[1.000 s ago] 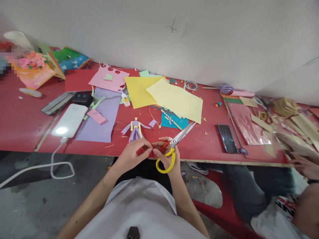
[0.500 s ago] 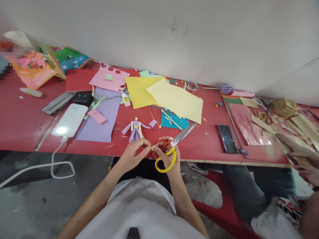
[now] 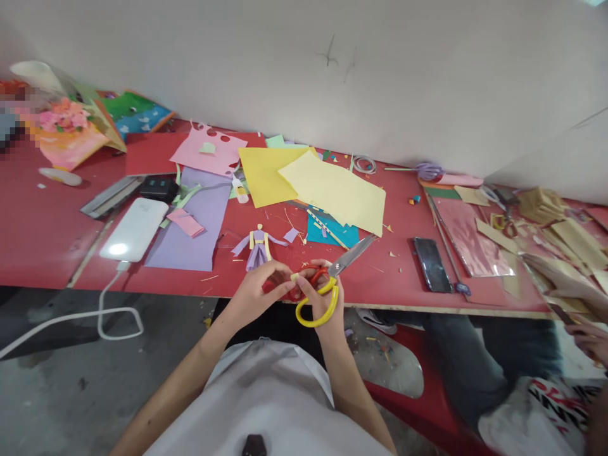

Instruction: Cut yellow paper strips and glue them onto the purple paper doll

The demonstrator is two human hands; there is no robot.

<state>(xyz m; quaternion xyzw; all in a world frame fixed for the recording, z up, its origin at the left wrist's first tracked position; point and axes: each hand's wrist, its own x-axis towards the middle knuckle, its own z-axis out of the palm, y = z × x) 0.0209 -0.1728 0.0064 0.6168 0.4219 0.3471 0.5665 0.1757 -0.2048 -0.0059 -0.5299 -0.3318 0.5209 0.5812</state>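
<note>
My right hand (image 3: 330, 316) keeps a pair of scissors (image 3: 352, 255) hooked in its grip, red and yellow handles toward me, blades pointing up to the right. Between my left fingertips and right thumb is a small pale yellow paper piece (image 3: 295, 277), partly covered by fingers. My left hand (image 3: 259, 292) is closed in a pinch on it. Just beyond that hand, a paper doll (image 3: 258, 246) with a purple dress and pale yellow trim lies flat on the red table (image 3: 380, 282).
Pale yellow (image 3: 342, 190), yellow (image 3: 261, 174) and purple sheets (image 3: 190, 244) lie around, with a glue bottle (image 3: 240, 190). A white power bank (image 3: 135, 229) with a cable is left; a phone (image 3: 432, 265) is right. A co-worker's hands (image 3: 577, 291) are at far right.
My left fingertips have shifted slightly right, closer to the right thumb, and the small yellow piece has turned between them. The scissors have barely moved.
</note>
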